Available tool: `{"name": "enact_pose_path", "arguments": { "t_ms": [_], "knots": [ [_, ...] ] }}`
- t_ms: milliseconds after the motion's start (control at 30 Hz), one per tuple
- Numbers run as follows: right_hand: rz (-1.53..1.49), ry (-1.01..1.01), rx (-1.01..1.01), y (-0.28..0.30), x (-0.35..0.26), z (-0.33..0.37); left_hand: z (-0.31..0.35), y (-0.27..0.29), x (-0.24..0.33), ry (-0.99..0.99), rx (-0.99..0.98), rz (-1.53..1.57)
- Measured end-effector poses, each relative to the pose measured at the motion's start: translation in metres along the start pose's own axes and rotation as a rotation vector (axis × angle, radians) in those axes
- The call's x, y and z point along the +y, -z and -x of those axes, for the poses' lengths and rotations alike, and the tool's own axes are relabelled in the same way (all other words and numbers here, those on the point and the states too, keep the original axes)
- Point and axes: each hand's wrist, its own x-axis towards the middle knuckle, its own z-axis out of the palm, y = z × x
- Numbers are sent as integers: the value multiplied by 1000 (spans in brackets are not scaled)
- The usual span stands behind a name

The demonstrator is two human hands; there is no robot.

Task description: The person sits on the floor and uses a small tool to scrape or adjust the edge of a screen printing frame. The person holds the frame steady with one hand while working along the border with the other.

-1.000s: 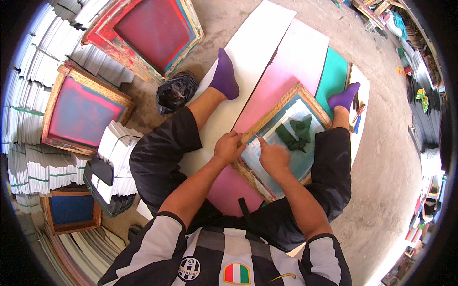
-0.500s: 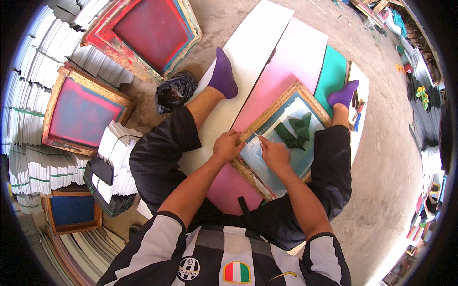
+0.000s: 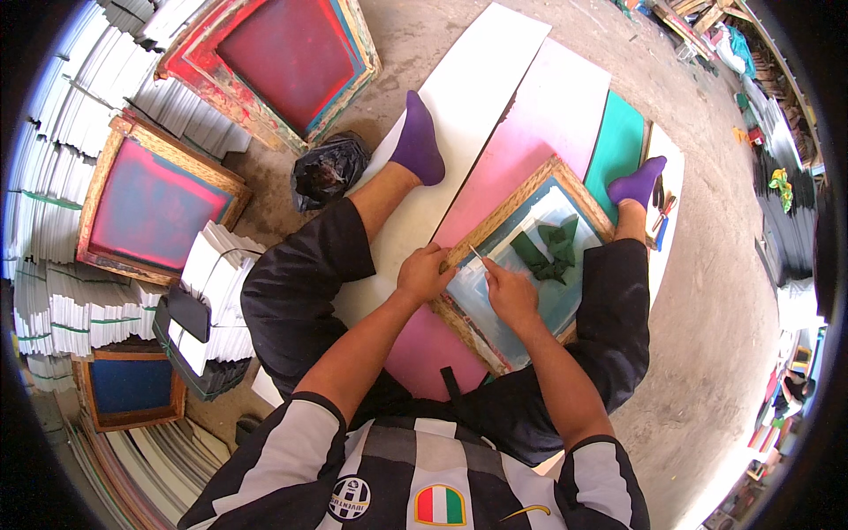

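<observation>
A wood-framed printing screen (image 3: 505, 218) lies tilted across the boards between my legs. My left hand (image 3: 426, 272) is closed on the frame's left edge. In my right hand (image 3: 512, 294) is a thin pale tool (image 3: 478, 254), pinched between the fingers; its tip points at the inner side of the frame near my left hand. Its exact kind is too small to make out. Crumpled dark green cloth (image 3: 558, 247) rests on the blue-grey mesh, just beyond my right hand.
White (image 3: 473, 84), pink (image 3: 556, 97) and green (image 3: 616, 132) boards lie beneath. Hand tools (image 3: 664, 216) sit beside my right foot. A black plastic bag (image 3: 329, 170), other screens (image 3: 159, 208) and stacked white sheets (image 3: 75, 305) line the left.
My right hand and the thin tool have shifted slightly down and right along the frame's inner edge. My left hand stays on the frame. The green cloth lies unmoved.
</observation>
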Motion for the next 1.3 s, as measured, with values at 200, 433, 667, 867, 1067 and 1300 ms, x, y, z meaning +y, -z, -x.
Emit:
{"name": "enact_pose_path", "arguments": {
  "t_ms": [200,433,667,867,1067,1300],
  "knots": [
    [243,-36,-99,11,-18,2,-1,-5,-3,-11,-5,-34],
    [-237,21,-17,-5,10,-10,-2,-5,-1,-2,-35,-36],
    [-396,43,100,-32,24,-8,-2,-3,4,-33,28,-33],
    [44,70,65,-28,16,-6,1,-2,-3,-11,7,-59],
    [-535,61,134,-67,53,-20,0,-1,5,-37,35,-7],
    [-313,148,227,-66,45,-18,3,-2,-1,-18,-8,-45]
  ]
}}
